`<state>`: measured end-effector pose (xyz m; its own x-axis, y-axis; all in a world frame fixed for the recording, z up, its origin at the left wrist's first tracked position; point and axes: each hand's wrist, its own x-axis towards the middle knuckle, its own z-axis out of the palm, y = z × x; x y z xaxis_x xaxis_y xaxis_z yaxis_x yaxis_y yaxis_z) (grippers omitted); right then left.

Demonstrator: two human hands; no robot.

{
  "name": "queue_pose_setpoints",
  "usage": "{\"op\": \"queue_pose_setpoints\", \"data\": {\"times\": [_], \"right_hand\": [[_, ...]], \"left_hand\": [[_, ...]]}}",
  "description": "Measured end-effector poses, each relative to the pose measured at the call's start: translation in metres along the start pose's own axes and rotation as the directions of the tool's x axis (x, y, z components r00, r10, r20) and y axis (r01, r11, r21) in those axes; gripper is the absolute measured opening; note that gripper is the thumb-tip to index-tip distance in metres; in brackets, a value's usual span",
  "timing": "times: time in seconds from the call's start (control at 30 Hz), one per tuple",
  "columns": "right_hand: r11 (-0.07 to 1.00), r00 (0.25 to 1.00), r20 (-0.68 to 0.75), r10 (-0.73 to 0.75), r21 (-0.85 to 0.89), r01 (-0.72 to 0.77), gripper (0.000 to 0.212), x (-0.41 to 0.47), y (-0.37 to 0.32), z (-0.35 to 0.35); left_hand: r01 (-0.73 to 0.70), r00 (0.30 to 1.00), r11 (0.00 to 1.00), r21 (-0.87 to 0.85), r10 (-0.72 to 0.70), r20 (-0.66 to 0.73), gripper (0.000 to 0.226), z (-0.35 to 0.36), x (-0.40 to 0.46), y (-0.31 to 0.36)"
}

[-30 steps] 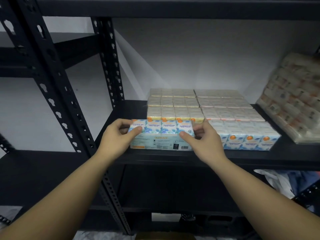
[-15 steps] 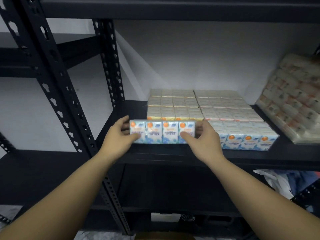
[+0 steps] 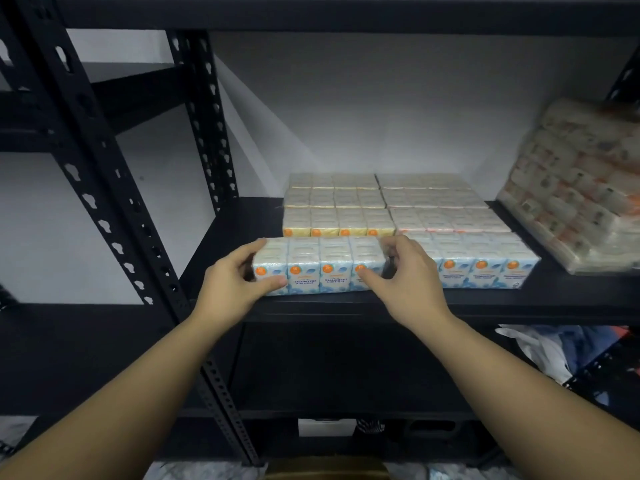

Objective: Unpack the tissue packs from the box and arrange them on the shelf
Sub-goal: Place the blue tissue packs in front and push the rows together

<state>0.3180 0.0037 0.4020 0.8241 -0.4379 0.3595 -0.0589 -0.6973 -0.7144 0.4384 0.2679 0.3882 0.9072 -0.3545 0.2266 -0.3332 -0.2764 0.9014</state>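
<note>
On the front edge of the black shelf (image 3: 346, 301), the blue tissue pack (image 3: 318, 265) now sits flat with its printed face toward the camera, where a second ago it was tilted up so its underside with the barcode showed. Half a second ago it was still lifted slightly off the board; it has since come down and slid back, just in front of the yellow packs (image 3: 337, 220) and just beside the blue row (image 3: 481, 266) to its right. The left hand (image 3: 230, 289) grips the pack's left end, thumb curled across the front and fingers over the top. The right hand (image 3: 408, 275) holds the right end, thumb on the front face, fingers curled behind the corner. A wrapped bundle (image 3: 581, 188) leans at the far right of the shelf, unchanged.
</note>
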Motion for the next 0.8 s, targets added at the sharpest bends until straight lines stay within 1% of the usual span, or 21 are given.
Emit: {"op": "queue_pose_setpoints", "data": {"times": [0.07,0.13,0.23,0.37,0.47,0.57,0.63,0.7,0.73,0.77,0.8], "right_hand": [[0.999,0.999,-0.027,-0.038,-0.028,0.038,0.049,0.001,0.002,-0.009],[0.994,0.995,-0.048,-0.086,-0.073,0.082,0.046,0.003,0.006,-0.02],[0.972,0.989,-0.044,-0.144,-0.193,0.133,0.052,0.008,0.016,-0.04],[0.955,0.995,-0.016,-0.102,-0.282,0.094,0.067,0.013,0.04,-0.059],[0.945,0.996,0.0,-0.089,-0.316,0.085,0.072,0.013,0.056,-0.067],[0.896,0.996,0.054,-0.07,-0.435,0.086,0.08,0.017,0.065,-0.076],[0.85,0.993,0.114,-0.041,-0.518,0.094,0.088,0.023,0.07,-0.083],[0.805,0.984,0.179,-0.017,-0.581,0.12,0.097,0.031,0.075,-0.09],[0.792,0.978,0.206,-0.012,-0.595,0.135,0.101,0.036,0.077,-0.092],[0.787,0.973,0.23,-0.009,-0.599,0.149,0.104,0.042,0.077,-0.093],[0.783,0.967,0.254,-0.007,-0.6,0.163,0.106,0.047,0.078,-0.094]], "left_hand": [[-0.012,1.0,1.0,0.026,0.013,-0.028,0.068,0.006,0.002,0.001],[-0.011,0.999,0.999,0.038,0.013,-0.043,0.068,0.012,0.005,0.001],[-0.006,0.999,0.998,0.066,0.008,-0.031,0.071,0.023,0.01,0.003],[-0.001,1.0,0.996,0.092,0.003,-0.018,0.077,0.037,0.016,0.005],[0.005,1.0,0.99,0.138,-0.003,-0.017,0.08,0.044,0.02,0.004],[0.005,1.0,0.984,0.18,-0.002,-0.018,0.08,0.047,0.019,0.009],[-0.046,0.997,0.962,0.268,0.059,-0.041,0.087,0.049,0.02,0.015],[-0.144,0.987,0.906,0.399,0.159,-0.005,0.103,0.052,0.023,0.028],[-0.212,0.976,0.847,0.487,0.212,0.056,0.108,0.055,0.027,0.034],[-0.276,0.96,0.766,0.581,0.242,0.138,0.109,0.059,0.033,0.04],[-0.323,0.946,0.672,0.667,0.235,0.222,0.107,0.064,0.039,0.046]]}}
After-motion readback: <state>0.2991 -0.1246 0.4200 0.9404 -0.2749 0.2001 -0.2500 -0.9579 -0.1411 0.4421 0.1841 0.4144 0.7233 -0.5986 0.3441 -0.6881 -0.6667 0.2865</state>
